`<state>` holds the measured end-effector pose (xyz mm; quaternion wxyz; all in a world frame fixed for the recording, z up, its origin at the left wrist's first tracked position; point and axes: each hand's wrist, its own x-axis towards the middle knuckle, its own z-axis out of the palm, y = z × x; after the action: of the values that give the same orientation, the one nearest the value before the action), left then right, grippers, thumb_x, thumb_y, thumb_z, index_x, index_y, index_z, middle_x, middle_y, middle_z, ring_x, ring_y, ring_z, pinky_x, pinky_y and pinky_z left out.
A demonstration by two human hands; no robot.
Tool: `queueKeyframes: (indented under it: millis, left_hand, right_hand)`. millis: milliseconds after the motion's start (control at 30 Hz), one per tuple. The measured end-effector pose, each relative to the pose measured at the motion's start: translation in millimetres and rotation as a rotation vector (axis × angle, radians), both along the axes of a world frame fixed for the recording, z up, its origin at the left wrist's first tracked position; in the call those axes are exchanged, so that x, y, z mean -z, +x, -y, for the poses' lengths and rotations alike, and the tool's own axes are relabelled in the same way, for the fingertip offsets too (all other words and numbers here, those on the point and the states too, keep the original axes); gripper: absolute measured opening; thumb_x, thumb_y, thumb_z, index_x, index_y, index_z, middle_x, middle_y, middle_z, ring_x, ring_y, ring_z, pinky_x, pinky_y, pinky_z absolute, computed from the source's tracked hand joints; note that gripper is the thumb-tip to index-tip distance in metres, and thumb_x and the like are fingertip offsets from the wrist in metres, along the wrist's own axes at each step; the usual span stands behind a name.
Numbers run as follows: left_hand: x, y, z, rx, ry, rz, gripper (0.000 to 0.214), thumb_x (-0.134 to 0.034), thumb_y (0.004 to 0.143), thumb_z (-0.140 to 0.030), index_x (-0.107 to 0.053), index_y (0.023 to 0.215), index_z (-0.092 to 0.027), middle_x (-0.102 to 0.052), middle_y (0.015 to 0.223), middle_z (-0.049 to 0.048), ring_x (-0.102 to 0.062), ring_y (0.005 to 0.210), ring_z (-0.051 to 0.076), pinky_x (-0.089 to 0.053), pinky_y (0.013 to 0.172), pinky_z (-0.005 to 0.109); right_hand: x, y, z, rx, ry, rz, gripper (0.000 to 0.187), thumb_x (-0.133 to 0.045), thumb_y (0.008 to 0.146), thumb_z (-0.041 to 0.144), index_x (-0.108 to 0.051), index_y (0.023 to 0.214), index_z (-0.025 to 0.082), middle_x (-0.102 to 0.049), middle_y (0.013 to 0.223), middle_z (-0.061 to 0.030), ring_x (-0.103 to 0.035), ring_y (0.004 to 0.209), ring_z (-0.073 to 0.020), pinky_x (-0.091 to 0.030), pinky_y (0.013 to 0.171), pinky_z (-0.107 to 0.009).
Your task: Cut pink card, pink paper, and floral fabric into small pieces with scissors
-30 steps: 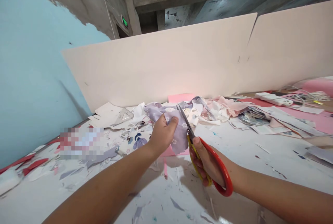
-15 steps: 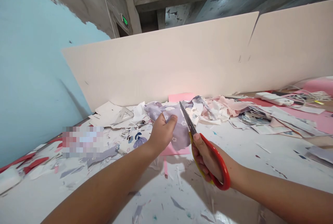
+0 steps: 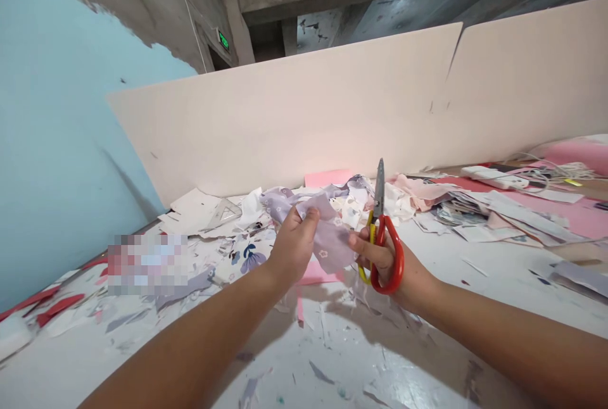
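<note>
My left hand pinches a piece of lilac fabric with small white flowers, held just above the table. My right hand grips red and yellow handled scissors, whose closed blades point upward. Its thumb and fingertips also touch the right edge of the lilac fabric. Both hands are close together at the middle of the view.
A white table is strewn with paper and fabric scraps. A heap of printed cloth pieces lies behind the hands. A clear set square sits at the left, a white power strip with cables at the right. A beige board stands behind.
The scissors left the fabric and swung upright with blades closed. My right hand moved toward the fabric's edge and now touches it. My left hand kept its hold.
</note>
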<state>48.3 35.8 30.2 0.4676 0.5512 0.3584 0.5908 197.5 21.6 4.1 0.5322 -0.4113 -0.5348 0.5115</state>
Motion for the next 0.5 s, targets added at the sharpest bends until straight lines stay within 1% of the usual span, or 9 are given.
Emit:
queueKeyframes:
  millis: [67, 133, 200, 267, 333, 433, 500]
  left_hand:
    - [-1.4, -1, -1, 0.001, 0.003, -0.009, 0.029, -0.049, 0.076, -0.043, -0.051, 0.096, -0.022, -0.059, 0.079, 0.0014, -0.057, 0.067, 0.011, -0.046, 0.059, 0.023]
    - [-5.2, -5, -4, 0.005, 0.017, -0.030, 0.026, -0.051, 0.075, -0.041, -0.050, 0.092, -0.021, -0.057, 0.072, -0.0008, -0.055, 0.061, 0.010, -0.045, 0.056, 0.022]
    - [-11.5, -13, -9, 0.042, 0.013, -0.090, 0.023, -0.054, 0.073, -0.037, -0.048, 0.087, -0.020, -0.054, 0.064, -0.0030, -0.052, 0.054, 0.008, -0.045, 0.052, 0.021]
    - [-19.0, -24, -15, 0.094, -0.021, -0.204, 0.023, -0.057, 0.070, -0.032, -0.045, 0.086, -0.019, -0.053, 0.061, -0.0036, -0.052, 0.051, 0.009, -0.044, 0.049, 0.022]
    - [-26.0, -36, -19, 0.136, -0.052, -0.342, 0.028, -0.059, 0.068, -0.027, -0.043, 0.090, -0.019, -0.052, 0.059, -0.0039, -0.053, 0.050, 0.010, -0.044, 0.047, 0.024]
    - [-33.8, -50, -20, 0.249, -0.072, -0.520, 0.036, -0.058, 0.067, -0.024, -0.039, 0.098, -0.022, -0.053, 0.061, -0.0046, -0.056, 0.050, 0.011, -0.044, 0.049, 0.024]
    - [-37.8, -55, -18, 0.332, -0.077, -0.605, 0.038, -0.057, 0.068, -0.022, -0.038, 0.101, -0.024, -0.054, 0.064, -0.0049, -0.058, 0.053, 0.012, -0.043, 0.051, 0.024]
  right_hand:
    - [-0.4, 1, 1, -0.038, -0.025, -0.007, 0.034, -0.069, 0.058, 0.036, -0.041, 0.064, 0.020, -0.040, 0.054, 0.0076, -0.038, 0.047, -0.0059, -0.034, 0.046, -0.020]
    - [-2.4, 2, 1, -0.033, -0.070, -0.038, 0.035, -0.071, 0.056, 0.031, -0.038, 0.064, 0.020, -0.041, 0.055, 0.0078, -0.039, 0.048, -0.0063, -0.034, 0.047, -0.021]
    - [-6.3, 2, 0, -0.007, -0.105, -0.074, 0.037, -0.071, 0.054, 0.028, -0.037, 0.066, 0.020, -0.042, 0.055, 0.0080, -0.041, 0.048, -0.0070, -0.034, 0.047, -0.021]
    - [-10.8, 4, -2, -0.013, -0.131, -0.122, 0.038, -0.072, 0.053, 0.025, -0.036, 0.067, 0.021, -0.042, 0.053, 0.0084, -0.042, 0.047, -0.0076, -0.033, 0.044, -0.021]
    - [-14.4, 6, -5, -0.035, -0.144, -0.141, 0.039, -0.072, 0.052, 0.022, -0.036, 0.067, 0.021, -0.042, 0.052, 0.0086, -0.043, 0.046, -0.0079, -0.033, 0.043, -0.020]
    - [-16.1, 11, -11, -0.051, -0.133, -0.099, 0.036, -0.071, 0.053, 0.020, -0.038, 0.069, 0.021, -0.045, 0.053, 0.0081, -0.044, 0.044, -0.0076, -0.034, 0.043, -0.021]
    - [-15.6, 15, -15, -0.064, -0.113, -0.069, 0.036, -0.070, 0.054, 0.020, -0.038, 0.070, 0.021, -0.047, 0.053, 0.0077, -0.045, 0.044, -0.0077, -0.034, 0.043, -0.021]
